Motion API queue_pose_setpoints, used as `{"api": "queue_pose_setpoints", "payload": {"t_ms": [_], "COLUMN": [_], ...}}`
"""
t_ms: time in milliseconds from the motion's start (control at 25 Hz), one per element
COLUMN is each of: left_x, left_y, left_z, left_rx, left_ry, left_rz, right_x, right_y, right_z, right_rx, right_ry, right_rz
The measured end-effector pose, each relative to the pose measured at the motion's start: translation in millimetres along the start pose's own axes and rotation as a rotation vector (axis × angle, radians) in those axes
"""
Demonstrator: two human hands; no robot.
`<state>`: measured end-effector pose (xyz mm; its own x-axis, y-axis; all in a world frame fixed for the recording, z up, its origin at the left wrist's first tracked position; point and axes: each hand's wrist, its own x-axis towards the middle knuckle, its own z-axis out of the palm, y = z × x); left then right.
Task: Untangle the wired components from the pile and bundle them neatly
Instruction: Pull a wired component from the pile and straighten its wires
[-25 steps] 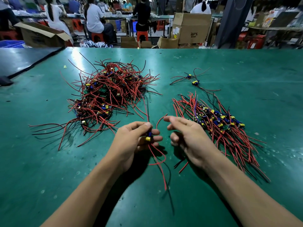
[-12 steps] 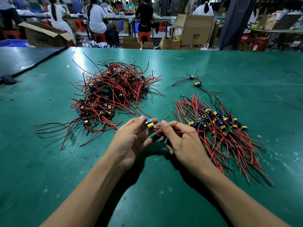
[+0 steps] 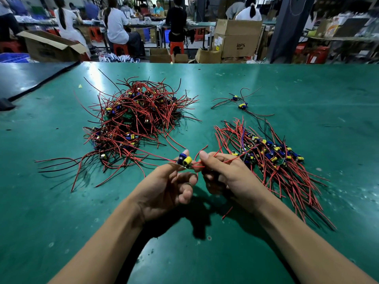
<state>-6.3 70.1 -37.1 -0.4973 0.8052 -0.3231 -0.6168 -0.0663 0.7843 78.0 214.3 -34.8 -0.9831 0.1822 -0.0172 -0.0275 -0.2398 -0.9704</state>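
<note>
With the left hand [image 3: 164, 187] pinching the component [image 3: 185, 160] and the right hand [image 3: 227, 177] gripping its red leads [image 3: 198, 166], draw them straight gently, never yanking.

left hand [image 3: 164, 187] is lifting the component [image 3: 184, 160] higher, now pinching it at the fingertips instead of cupping it low. right hand [image 3: 227, 177], apart a second ago, is closing in right beside it and pinching the red leads [image 3: 197, 166]. The leads that were dangling under the left hand are now running through the right hand, with one end poking out below it.
</note>
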Motion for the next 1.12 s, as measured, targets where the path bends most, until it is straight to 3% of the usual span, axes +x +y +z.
{"api": "queue_pose_setpoints", "payload": {"t_ms": [320, 520, 880, 1120], "left_x": [2, 4, 3, 1], "left_y": [-5, -9, -6, -12], "left_z": [-3, -2, -2, 8], "left_rx": [0.036, 0.092, -0.071, 0.148], "left_ry": [-0.075, -0.067, -0.136, -0.01], "left_rz": [0.057, 0.101, 0.103, 0.08], "right_x": [3, 3, 7, 3], "right_y": [3, 4, 0, 4], "right_z": [-3, -5, -10, -10], "right_rx": [0.143, 0.061, 0.167, -0.192], "right_ry": [0.093, 0.085, 0.24, 0.256], "right_rz": [0.04, 0.09, 0.076, -0.056]}}
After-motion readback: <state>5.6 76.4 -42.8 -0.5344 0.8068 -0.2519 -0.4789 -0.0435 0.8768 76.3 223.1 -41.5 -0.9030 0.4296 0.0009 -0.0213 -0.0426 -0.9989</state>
